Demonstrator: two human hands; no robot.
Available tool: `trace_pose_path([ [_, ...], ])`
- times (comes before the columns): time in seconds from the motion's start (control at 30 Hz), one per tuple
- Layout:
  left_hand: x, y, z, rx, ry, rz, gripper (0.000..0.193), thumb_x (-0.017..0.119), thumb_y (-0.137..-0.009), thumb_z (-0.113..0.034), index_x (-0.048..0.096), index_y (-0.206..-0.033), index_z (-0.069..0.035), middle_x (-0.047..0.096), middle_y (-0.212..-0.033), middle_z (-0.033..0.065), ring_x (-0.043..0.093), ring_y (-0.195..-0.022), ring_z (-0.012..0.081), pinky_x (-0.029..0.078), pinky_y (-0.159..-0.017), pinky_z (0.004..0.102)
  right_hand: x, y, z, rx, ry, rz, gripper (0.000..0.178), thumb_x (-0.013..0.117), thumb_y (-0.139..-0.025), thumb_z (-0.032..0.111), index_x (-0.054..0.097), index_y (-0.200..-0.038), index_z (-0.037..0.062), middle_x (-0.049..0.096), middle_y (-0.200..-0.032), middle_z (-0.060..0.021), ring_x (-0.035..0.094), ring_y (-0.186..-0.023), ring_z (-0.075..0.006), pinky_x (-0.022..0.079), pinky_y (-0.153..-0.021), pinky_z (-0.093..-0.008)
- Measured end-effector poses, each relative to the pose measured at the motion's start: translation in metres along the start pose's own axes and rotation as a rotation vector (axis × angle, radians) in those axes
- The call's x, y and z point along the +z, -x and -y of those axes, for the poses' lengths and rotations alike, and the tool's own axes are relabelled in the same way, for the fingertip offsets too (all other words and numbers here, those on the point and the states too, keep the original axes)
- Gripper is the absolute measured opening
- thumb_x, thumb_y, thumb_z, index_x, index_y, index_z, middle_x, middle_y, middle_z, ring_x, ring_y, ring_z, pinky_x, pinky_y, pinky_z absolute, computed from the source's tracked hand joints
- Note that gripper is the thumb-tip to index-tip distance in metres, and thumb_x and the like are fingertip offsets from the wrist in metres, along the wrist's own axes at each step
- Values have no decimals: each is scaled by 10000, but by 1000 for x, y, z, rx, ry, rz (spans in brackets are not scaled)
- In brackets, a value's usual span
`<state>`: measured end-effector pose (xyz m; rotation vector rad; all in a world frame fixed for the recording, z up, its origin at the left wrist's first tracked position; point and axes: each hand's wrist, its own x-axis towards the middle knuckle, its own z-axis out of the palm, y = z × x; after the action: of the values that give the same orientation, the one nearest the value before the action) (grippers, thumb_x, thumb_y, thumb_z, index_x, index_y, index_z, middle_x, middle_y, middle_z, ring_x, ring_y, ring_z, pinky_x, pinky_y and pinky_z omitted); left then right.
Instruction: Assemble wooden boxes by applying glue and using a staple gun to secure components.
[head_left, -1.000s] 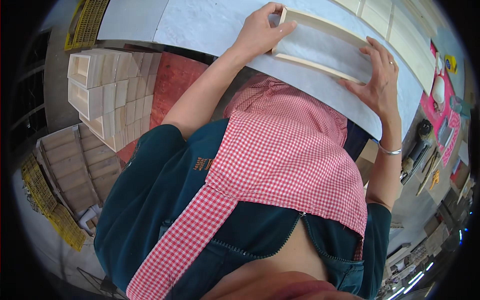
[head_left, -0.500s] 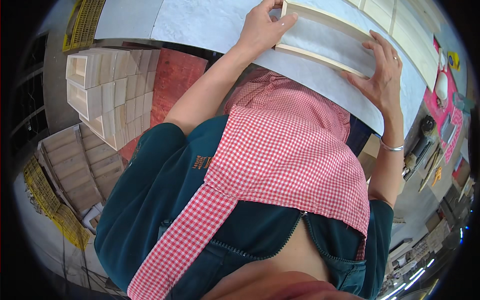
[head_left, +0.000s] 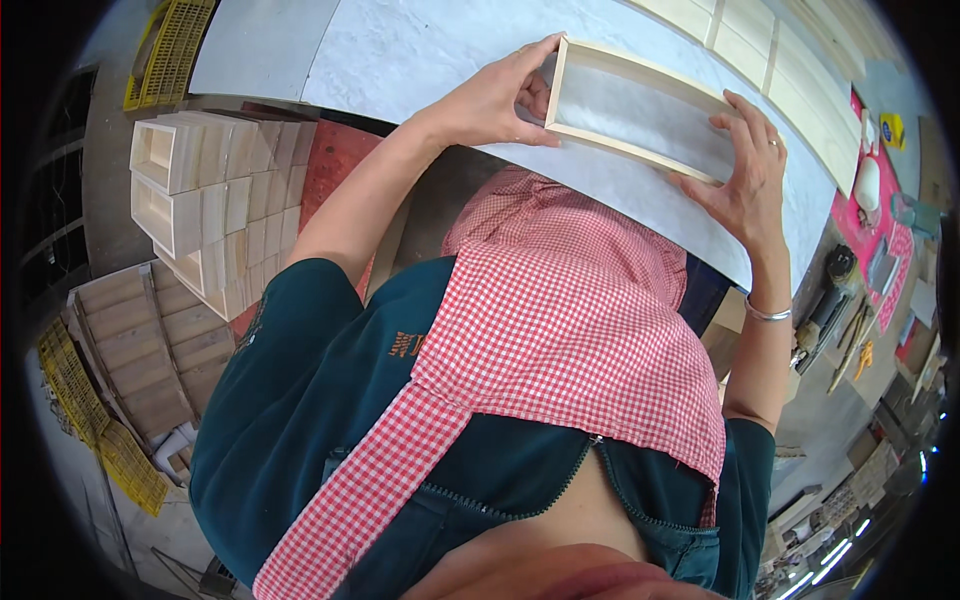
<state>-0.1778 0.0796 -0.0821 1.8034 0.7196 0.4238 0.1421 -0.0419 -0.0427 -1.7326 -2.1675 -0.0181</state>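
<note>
A long, narrow rectangular frame of pale wood (head_left: 632, 152) lies over the white marbled tabletop (head_left: 410, 60), whose surface appears through its middle. My left hand (head_left: 490, 105) spans the frame's left end, fingertips at the far corner and thumb at the near one. At the opposite end, my right hand (head_left: 748, 180) is curved round the short side, with its fingers on the far corner and its thumb on the near edge. The right end piece is partly hidden by that hand.
Pale wooden pieces (head_left: 745, 40) lie in a row along the table's far right side. To the left stand stacked wooden boxes (head_left: 215, 165) beside a red board (head_left: 330, 165). A yellow plastic crate (head_left: 172, 60) is at the upper left, and a pink surface (head_left: 860, 215) holds items at right.
A short piece now closes the frame's left end, which looked open nearer the front before. My left hand has shifted from its corner to span that end; both hands sit slightly lower.
</note>
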Motion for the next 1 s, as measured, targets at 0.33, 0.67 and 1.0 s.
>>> trace_pose_path([
  [0.33,2,-1,3,10,-33,-18,1075,872,-692,-17,271,-1583,-55,615,-1136,147,603,-832,193,551,-773,286,-2,-17,14,-72,-52,88,944,913,-629,517,519,-1412,165,540,-1435,-68,506,-1314,-289,337,-1140,-453],
  [0.67,8,-10,-8,131,-69,-33,1072,856,-688,-12,272,-1582,-99,533,-1414,137,633,-888,219,574,-818,309,-16,-21,10,-28,-330,-238,645,827,-818,346,577,-1359,99,592,-1366,-110,577,-1220,-278,440,-1062,-398],
  [1.0,23,-41,-19,701,-529,-221,1019,827,-748,-40,237,-1573,-136,349,-1601,70,646,-1013,255,607,-830,311,-67,256,-159,987,601,-176,525,695,-884,435,653,-1107,-38,667,-1020,-261,647,-934,-440,528,-856,-481],
])
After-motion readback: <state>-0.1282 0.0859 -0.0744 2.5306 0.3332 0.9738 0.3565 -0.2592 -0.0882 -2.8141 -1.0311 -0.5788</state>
